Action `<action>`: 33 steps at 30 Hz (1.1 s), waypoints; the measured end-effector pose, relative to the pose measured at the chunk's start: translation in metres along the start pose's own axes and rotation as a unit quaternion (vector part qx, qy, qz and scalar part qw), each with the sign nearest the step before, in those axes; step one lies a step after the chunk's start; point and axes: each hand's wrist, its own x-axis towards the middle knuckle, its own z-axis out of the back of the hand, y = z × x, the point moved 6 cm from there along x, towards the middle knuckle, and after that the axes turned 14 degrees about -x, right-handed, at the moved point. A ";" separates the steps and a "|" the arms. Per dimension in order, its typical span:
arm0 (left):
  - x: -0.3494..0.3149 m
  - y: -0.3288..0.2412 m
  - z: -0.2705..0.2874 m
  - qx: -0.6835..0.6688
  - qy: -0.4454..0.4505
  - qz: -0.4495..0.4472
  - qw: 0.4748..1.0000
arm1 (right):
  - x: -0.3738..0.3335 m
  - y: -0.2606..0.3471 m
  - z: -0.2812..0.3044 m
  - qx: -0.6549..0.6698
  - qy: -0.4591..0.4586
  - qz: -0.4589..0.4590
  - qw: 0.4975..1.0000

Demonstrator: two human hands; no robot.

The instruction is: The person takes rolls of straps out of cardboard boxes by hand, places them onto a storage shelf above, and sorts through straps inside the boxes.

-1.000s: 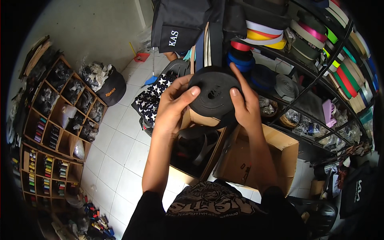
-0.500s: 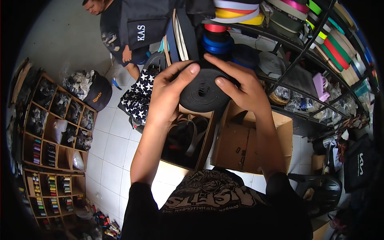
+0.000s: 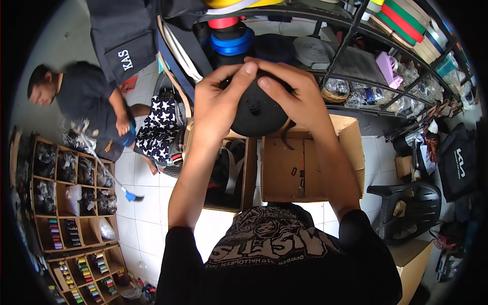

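A wide roll of black webbing (image 3: 258, 114) hangs between my hands, its flat coiled face with a small centre hole turned toward me. My left hand (image 3: 219, 96) grips its upper left side, thumb pointing up along the rim. On the upper right, my right hand (image 3: 295, 94) holds it with thumb on the face and fingers over the top edge. My fingertips nearly meet above the roll. A loose strap end (image 3: 287, 137) dangles from its lower right. Below stand two cardboard boxes: the left box (image 3: 249, 178) contains dark straps, the right box (image 3: 274, 173) a few small buckle-like pieces.
A rack (image 3: 351, 51) with rolls of coloured webbing spans the far right. Wooden cubbyholes (image 3: 76, 213) with thread spools stand left. Another person (image 3: 86, 96) holds a long-handled brush (image 3: 133, 196) there. A star-patterned cloth (image 3: 157, 127) and a black plastic chair (image 3: 406, 208) flank the boxes.
The roll remains in both hands, which have drawn closer together at its top. The loose strap end now shows. My view has turned rightward; the other person has come nearer on the left.
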 end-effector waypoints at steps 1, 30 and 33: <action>0.003 0.003 0.004 -0.019 -0.036 -0.038 0.998 | 0.000 -0.002 0.003 0.000 -0.019 -0.020 1.000; 0.054 0.127 -0.006 -0.084 -0.066 0.145 0.984 | -0.053 -0.114 -0.001 0.161 0.005 -0.234 0.959; 0.058 0.143 -0.024 -0.118 -0.090 0.148 0.978 | -0.048 -0.132 -0.004 0.132 -0.051 -0.269 0.953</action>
